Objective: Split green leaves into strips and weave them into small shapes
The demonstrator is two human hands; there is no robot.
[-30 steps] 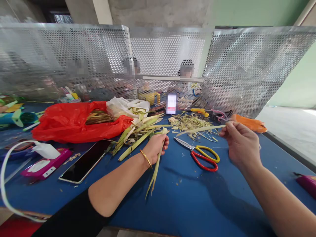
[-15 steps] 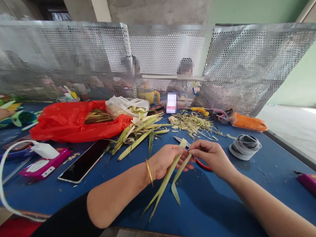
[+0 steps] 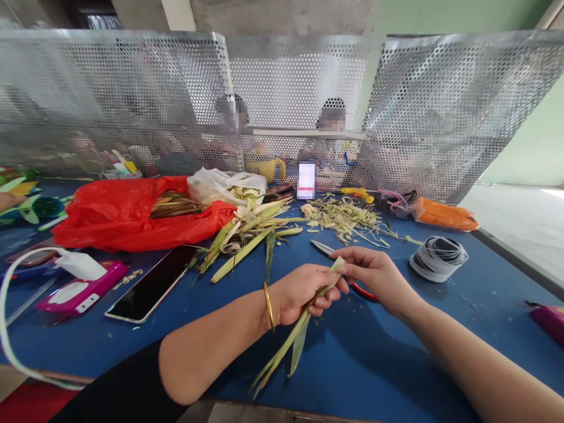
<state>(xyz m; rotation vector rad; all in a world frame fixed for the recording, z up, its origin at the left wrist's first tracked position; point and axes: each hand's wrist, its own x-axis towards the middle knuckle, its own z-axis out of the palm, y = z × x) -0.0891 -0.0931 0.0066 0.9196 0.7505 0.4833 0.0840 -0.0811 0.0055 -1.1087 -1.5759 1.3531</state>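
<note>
My left hand (image 3: 311, 292) is closed around a small bundle of pale green corn husk strips (image 3: 288, 339), whose pointed ends hang down toward the table's front edge. At the bundle's blunt upper end, my right hand (image 3: 372, 273) pinches the husk between thumb and fingers, close against the left fingertips. Behind the hands lies a pair of scissors with red handles (image 3: 365, 292), its blades pointing away to the left and partly covered by my fingers. A heap of loose husks (image 3: 247, 235) lies beyond my left hand.
A red plastic bag (image 3: 114, 214), a dark phone (image 3: 152, 285) and a magenta power strip (image 3: 83, 291) lie to the left. Husk scraps (image 3: 346, 217) spread before an upright lit phone (image 3: 306, 180). A thread spool (image 3: 438, 259) stands right. A perforated metal screen (image 3: 299, 82) closes off the back.
The separate strip that my right hand held apart now lies against the bundle in my left hand. My left fingers have curled around it, and my right hand has moved to the bundle's top.
</note>
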